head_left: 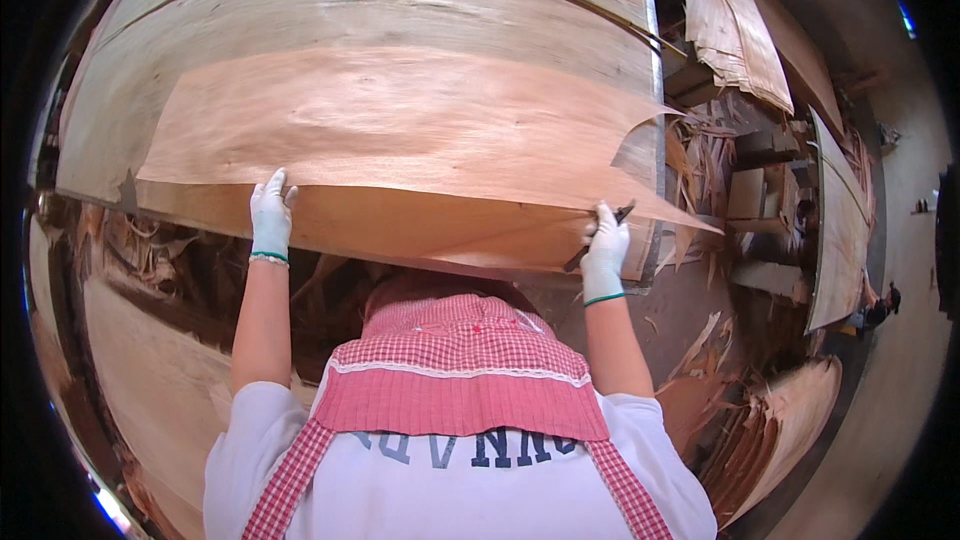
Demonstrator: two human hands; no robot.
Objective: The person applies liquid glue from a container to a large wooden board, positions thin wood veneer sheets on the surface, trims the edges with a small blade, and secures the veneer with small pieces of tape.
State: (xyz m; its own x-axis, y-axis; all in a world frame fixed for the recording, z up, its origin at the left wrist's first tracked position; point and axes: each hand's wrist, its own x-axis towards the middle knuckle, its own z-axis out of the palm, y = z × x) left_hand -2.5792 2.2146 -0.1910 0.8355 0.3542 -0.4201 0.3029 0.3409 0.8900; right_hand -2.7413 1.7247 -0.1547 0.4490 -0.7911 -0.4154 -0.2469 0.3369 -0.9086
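Note:
A thin pinkish-tan wood veneer sheet [390, 120] lies over a wide, greyer layer of veneer [330, 10] on the work surface. My left hand [271, 215], in a white glove, grips the near edge of the sheet left of centre. Farther right along that edge is my gloved right hand [606, 248], closed around a black knife-like tool [575, 260]. Its fingertips meet the sheet's edge. Both hands lift the near edge slightly, showing a tan layer [430, 230] beneath. The sheet's right end is ragged, with a curved notch and a pointed strip [665, 205] jutting out.
Torn veneer scraps [695, 150] hang and lie right of the work surface. Stacked veneer sheets [735, 25] stand at the far right, and another curved stack [785, 430] at the lower right. Another person [880, 308] is by a leaning board [838, 230].

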